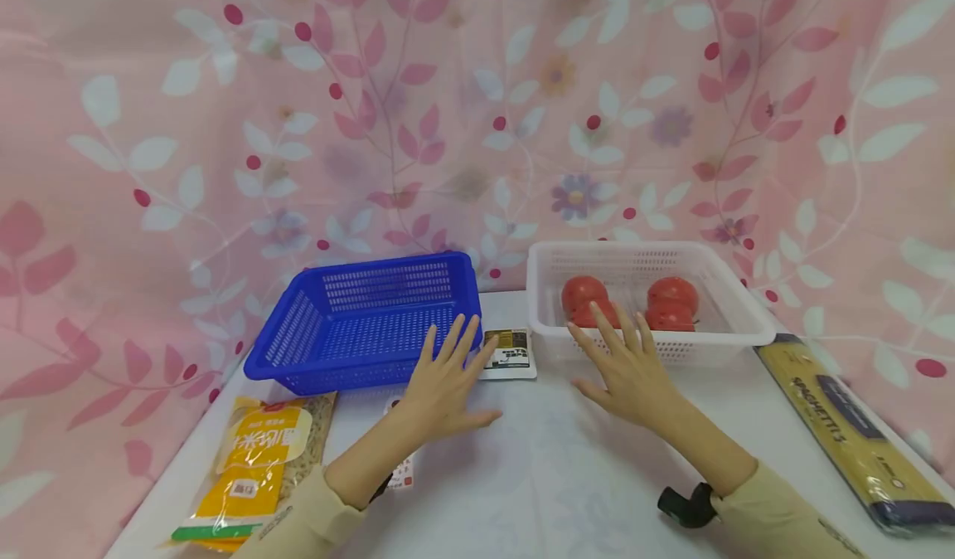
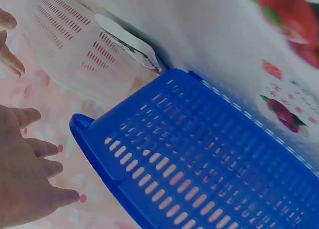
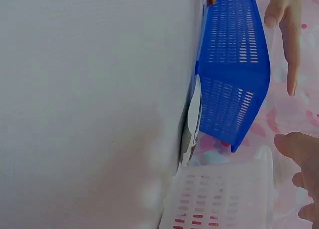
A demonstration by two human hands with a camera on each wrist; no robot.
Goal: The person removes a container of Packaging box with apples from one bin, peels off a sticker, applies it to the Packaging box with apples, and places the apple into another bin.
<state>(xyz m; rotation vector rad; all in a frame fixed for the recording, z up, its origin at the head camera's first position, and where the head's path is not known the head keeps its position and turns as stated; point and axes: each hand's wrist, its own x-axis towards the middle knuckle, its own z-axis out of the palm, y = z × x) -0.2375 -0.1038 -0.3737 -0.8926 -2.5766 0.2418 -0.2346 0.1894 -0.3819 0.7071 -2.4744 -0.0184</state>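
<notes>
Both hands hover flat over the white table with fingers spread, holding nothing. My left hand is just in front of the empty blue basket, its fingertips near the basket's front right corner. My right hand reaches toward the front wall of the white basket, which holds three red tomatoes. In the left wrist view the blue basket fills the frame beside my left hand. The right wrist view shows the blue basket and the white basket side by side.
A small printed packet lies between the two baskets. A yellow pasta bag lies at the front left. A long spaghetti pack lies along the right edge. A pink floral curtain hangs behind the table.
</notes>
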